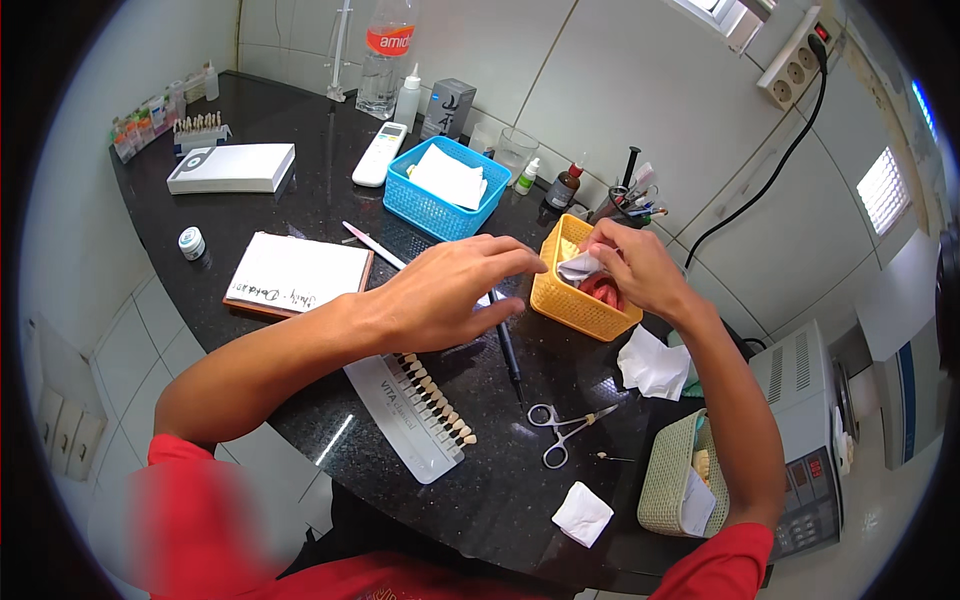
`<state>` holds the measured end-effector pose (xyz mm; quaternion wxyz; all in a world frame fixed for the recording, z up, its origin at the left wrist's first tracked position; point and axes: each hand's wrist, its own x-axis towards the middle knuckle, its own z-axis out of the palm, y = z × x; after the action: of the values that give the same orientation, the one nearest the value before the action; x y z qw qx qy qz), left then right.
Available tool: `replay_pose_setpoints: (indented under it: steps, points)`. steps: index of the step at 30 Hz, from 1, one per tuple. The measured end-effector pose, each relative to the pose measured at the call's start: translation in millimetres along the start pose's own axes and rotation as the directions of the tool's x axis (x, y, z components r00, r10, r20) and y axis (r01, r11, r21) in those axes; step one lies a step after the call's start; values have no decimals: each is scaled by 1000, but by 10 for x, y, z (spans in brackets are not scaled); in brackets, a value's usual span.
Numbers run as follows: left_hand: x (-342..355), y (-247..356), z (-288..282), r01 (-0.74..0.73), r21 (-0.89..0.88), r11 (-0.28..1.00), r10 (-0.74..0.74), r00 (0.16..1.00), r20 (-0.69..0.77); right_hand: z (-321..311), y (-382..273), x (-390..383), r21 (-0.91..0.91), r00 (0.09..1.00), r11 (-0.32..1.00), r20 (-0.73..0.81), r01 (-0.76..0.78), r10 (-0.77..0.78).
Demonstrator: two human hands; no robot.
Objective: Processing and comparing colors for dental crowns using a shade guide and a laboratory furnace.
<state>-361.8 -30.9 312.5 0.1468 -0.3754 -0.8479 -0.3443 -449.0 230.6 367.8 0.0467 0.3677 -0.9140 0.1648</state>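
Black speckled table (560, 370). Carries blue basket (412, 207), yellow basket (575, 308), green basket (662, 485). Holds bottle (382, 75), remote (381, 155) and white box (232, 168) toward back; notepad (300, 268) and small jar (192, 243) at left; dark slim tool (509, 355), tooth shade guide (405, 425), scissor-handled clamp (561, 429) and folded tissue (582, 514) nearer front; crumpled tissue (653, 363) beside yellow basket.

Three baskets (570, 303), two hands (455, 290), one notepad (300, 270), one remote (380, 157), one scissor-handled clamp (588, 421).
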Motion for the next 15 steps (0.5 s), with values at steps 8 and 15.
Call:
replay_pose_setpoints:
  steps: [8, 15]
  points:
    - [2, -75, 106, -60, 44, 997, 53, 988, 145, 70, -40, -84, 0, 961, 999, -274, 38, -37]
    - [69, -37, 107, -1, -18, 1000, 2, 994, 110, -47, 123, -24, 239, 880, 971, -456, -20, 131]
